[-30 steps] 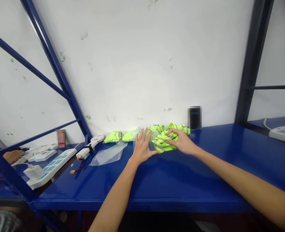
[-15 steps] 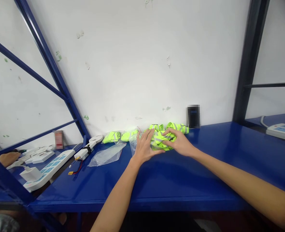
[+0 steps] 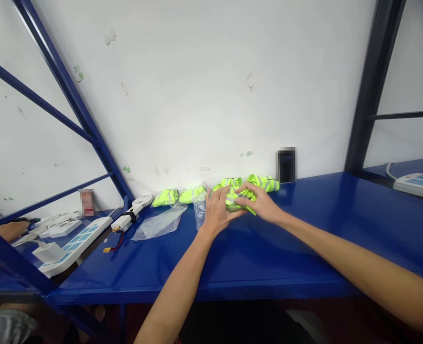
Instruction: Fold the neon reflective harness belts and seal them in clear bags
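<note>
A bunched neon-yellow vest with grey reflective stripes [image 3: 237, 200] lies on the blue shelf [image 3: 276, 253] near the wall. My left hand [image 3: 216, 210] and my right hand [image 3: 259, 203] both press around it, fingers curled over the fabric. A small clear plastic bag [image 3: 199, 210] sticks out just left of my left hand. More folded neon-yellow pieces lie along the wall: one [image 3: 267, 182] behind my right hand, others [image 3: 177, 195] to the left.
A second clear bag [image 3: 159, 223] lies left of my hands. Further left are a white handheld fan [image 3: 132, 215], a red-wired connector [image 3: 111, 244] and a white power strip [image 3: 70, 246]. Another person's hand [image 3: 9, 231] shows at far left. Blue uprights frame the bay.
My hands have drawn closer together, gathering the vest into a tighter bundle. My left hand went from flat and spread to curled against the fabric.
</note>
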{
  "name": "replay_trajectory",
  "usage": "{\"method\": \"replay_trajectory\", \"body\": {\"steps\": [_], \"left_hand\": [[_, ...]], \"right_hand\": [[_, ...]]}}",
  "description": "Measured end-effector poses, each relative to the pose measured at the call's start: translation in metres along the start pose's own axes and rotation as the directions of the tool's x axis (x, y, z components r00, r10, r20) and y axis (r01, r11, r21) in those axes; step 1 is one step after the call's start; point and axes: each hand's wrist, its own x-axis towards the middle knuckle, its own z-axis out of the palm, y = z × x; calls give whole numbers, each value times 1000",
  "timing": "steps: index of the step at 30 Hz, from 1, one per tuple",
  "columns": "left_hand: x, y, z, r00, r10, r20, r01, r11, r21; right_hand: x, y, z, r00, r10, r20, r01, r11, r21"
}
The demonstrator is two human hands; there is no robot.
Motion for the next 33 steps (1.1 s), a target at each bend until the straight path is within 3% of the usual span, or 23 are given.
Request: {"method": "replay_trajectory", "body": {"steps": [5,9,16,21,28,33], "left_hand": [[-1,0,1,1000,8,-21,-8,999,-37],[-3,2,1,999,25,25,-23,997,-70],[-5,4,-4,992,46,115,-41,998,-46],[-5,3,0,987,46,154,-51,998,30],[-3,6,4,989,42,141,-51,997,63],[-2,6,3,986,79,146,-83,996,21]], "right_hand": [[1,6,5,998,27,-48,-25,999,39],[1,7,10,998,62,-8,-61,995,83],[-2,4,11,995,18,-101,-33,988,-150],[-1,8,12,992,-3,-124,-22,979,-200],[0,13,30,986,-108,-124,87,983,-163],[-1,15,34,982,-36,-183,33,999,-23]]}}
